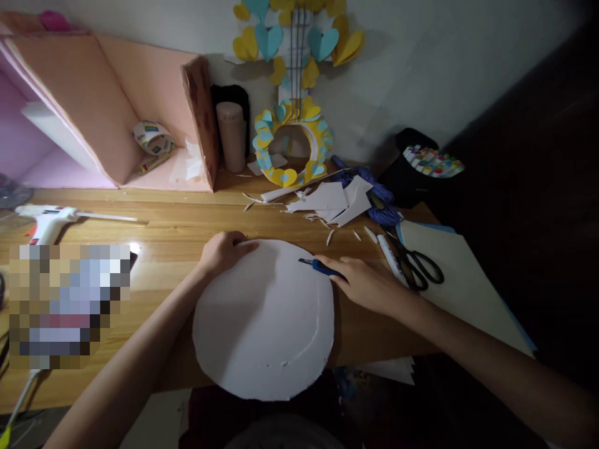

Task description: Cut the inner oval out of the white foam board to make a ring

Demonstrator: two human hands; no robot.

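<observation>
A large white roundish board (262, 318) lies on the wooden table (178, 224), its near edge overhanging the table front. My left hand (223, 251) rests on its upper left rim, fingers curled over the edge. My right hand (367, 284) is closed around a blue-handled knife (318, 266) whose tip touches the board near its upper right edge. A curved cut line runs down the board's right side.
Black scissors (421, 267) lie right of my right hand on a cream sheet (468, 293). White paper scraps (334, 202), purple yarn (384, 209), a paper-heart guitar (292, 125), a marker case (430, 162), a pink box (116, 125) with tape roll (152, 137), and a glue gun (51, 218) ring the table.
</observation>
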